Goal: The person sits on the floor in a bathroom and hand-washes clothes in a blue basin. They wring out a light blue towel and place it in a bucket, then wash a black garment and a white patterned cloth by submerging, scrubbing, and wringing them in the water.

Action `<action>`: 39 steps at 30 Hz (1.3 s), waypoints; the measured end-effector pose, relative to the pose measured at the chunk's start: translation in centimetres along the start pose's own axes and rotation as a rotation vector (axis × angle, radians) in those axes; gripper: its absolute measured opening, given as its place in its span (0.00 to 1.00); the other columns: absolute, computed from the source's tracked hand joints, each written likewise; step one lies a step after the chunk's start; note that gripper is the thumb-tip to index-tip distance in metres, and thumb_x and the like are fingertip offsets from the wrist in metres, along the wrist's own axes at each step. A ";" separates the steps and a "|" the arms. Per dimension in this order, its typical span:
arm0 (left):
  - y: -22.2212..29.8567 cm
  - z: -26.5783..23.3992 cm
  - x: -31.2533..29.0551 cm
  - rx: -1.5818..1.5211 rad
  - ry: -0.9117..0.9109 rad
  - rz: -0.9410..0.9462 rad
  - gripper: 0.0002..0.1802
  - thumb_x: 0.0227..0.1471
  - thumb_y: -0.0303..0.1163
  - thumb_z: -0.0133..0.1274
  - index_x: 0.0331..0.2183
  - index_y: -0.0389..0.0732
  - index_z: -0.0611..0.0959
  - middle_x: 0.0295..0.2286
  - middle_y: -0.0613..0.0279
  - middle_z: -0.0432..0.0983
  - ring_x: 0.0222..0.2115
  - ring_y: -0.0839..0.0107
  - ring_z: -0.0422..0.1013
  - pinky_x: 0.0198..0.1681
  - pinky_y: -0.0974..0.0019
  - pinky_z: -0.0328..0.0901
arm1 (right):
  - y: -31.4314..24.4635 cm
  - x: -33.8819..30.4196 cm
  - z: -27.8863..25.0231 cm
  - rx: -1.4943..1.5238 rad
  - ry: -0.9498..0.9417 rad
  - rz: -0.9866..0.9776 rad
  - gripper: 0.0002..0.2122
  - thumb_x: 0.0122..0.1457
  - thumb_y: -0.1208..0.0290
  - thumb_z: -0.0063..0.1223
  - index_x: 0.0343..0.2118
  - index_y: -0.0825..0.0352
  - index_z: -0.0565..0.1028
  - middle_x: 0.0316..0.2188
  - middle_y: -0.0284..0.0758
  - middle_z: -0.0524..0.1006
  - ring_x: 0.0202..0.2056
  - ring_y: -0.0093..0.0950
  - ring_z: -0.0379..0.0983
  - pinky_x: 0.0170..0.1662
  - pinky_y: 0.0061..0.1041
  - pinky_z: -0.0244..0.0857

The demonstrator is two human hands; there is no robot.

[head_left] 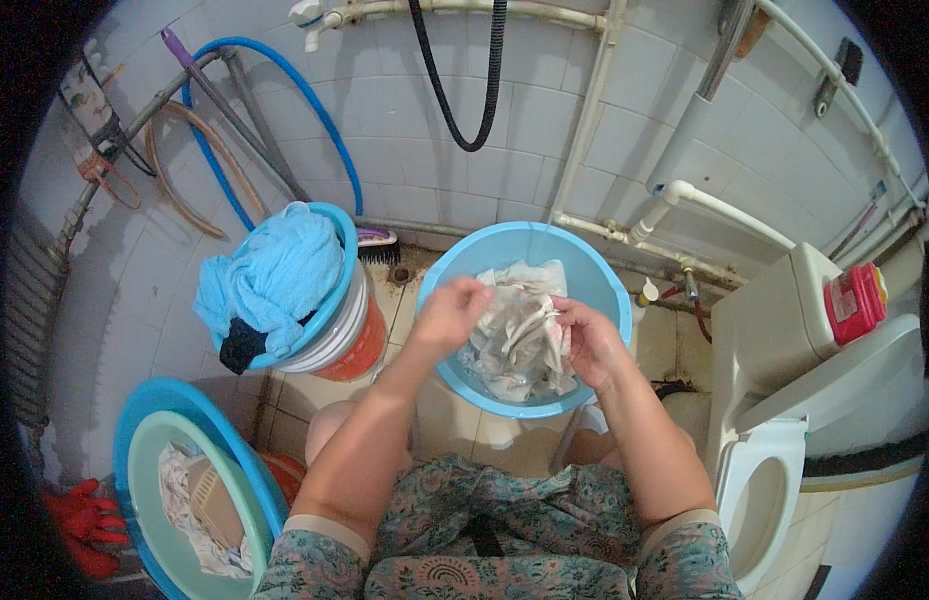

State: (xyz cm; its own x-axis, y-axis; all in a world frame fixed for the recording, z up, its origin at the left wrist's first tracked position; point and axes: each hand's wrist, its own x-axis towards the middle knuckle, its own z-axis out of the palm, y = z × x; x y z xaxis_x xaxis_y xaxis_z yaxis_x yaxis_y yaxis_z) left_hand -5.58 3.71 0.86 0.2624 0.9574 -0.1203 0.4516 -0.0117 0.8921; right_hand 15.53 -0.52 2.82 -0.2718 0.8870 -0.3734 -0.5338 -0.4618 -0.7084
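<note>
Head view: both hands grip a pale wet cloth [519,335] over the blue basin [596,275] on the tiled floor; the left hand [449,312] and right hand [589,340] bunch it, seemingly mid-scrub. Rubbing on calls for a firm pinch on both sides, keeping the cloth above the water.

Both hands grip a wet white cloth [521,335] over a light blue basin [594,280] that stands on the tiled floor [504,435]. The left hand [452,312] pinches the cloth at its left edge; the right hand [587,340] clutches it at the right, fingers curled into the folds. Left of the basin, a stack of buckets [349,340] carries a blue towel [274,280]. Further to the lower left of the basin sits a green tub [149,450] inside a blue one, holding pale laundry [199,520]. Right of the basin stands a white toilet [774,480], with a red bottle [854,300] on its tank.
</note>
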 end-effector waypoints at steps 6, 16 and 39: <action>-1.3 4.2 -0.4 -0.238 -0.123 0.211 0.20 0.53 0.44 0.45 0.31 0.34 0.76 0.30 0.63 0.73 0.31 0.75 0.68 0.38 0.69 0.63 | 0.9 -0.5 1.4 -0.021 0.049 -0.059 0.13 0.52 0.72 0.41 0.39 0.70 0.69 0.33 0.35 0.74 0.32 0.25 0.72 0.38 0.23 0.67; -1.1 4.5 0.4 -0.667 -0.080 0.057 0.12 0.49 0.33 0.51 0.34 0.35 0.73 0.28 0.64 0.73 0.28 0.79 0.67 0.33 0.74 0.62 | 2.7 -0.1 0.4 -0.536 0.104 -0.099 0.06 0.52 0.72 0.53 0.32 0.67 0.71 0.25 0.27 0.73 0.25 0.14 0.67 0.28 0.12 0.59; -0.4 4.4 -0.6 -0.263 -0.147 0.024 0.17 0.47 0.39 0.52 0.31 0.33 0.78 0.25 0.60 0.74 0.27 0.76 0.68 0.32 0.72 0.63 | 3.1 0.3 0.3 -0.417 0.243 -0.140 0.03 0.50 0.74 0.53 0.28 0.64 0.73 0.20 0.23 0.71 0.19 0.11 0.61 0.20 0.11 0.51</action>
State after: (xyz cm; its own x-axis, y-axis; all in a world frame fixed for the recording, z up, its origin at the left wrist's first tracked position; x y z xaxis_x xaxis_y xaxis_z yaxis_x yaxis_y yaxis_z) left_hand -2.15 1.84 -1.39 0.3999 0.9054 -0.1424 0.2125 0.0595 0.9754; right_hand 13.57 -1.70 0.74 0.0004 0.9361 -0.3517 -0.1728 -0.3463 -0.9221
